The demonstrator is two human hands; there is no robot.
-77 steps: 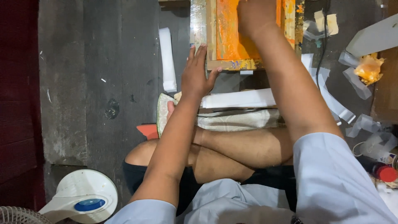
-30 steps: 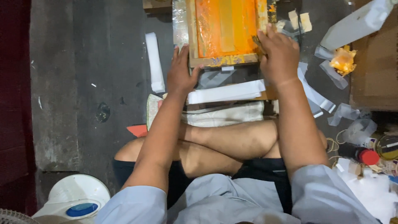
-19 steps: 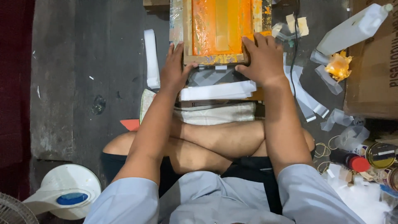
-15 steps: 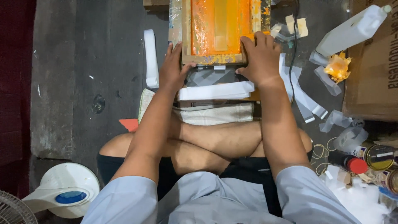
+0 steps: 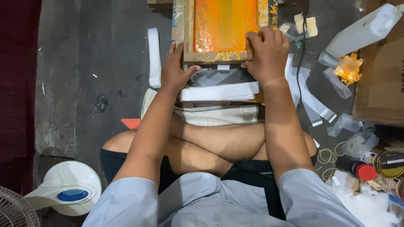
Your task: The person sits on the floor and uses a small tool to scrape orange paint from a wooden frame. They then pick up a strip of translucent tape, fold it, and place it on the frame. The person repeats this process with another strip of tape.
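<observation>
Wooden printing frame [image 5: 219, 55] with its orange-inked screen is sitting on the floor in front of crossed legs. Left hand [image 5: 174, 71] is bracing the near corner, fingers spread flat; right hand [image 5: 265, 52] is clamping fingers over the other corner, probably steadying it above the white strips [image 5: 219, 91].

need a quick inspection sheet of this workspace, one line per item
surface: dark concrete floor, stained.
job's things: wooden printing frame with orange ink on its mesh; stack of white strips just below it.
clutter: loose white strip, orange-stained rag, white plastic bottle, rubber bands, red-capped bottle, cardboard box.
grippers: left hand on the frame's lower left corner; right hand gripping its lower right corner.
cables: black cable right of frame.
surroundings: white fan base, crossed bare legs.
</observation>
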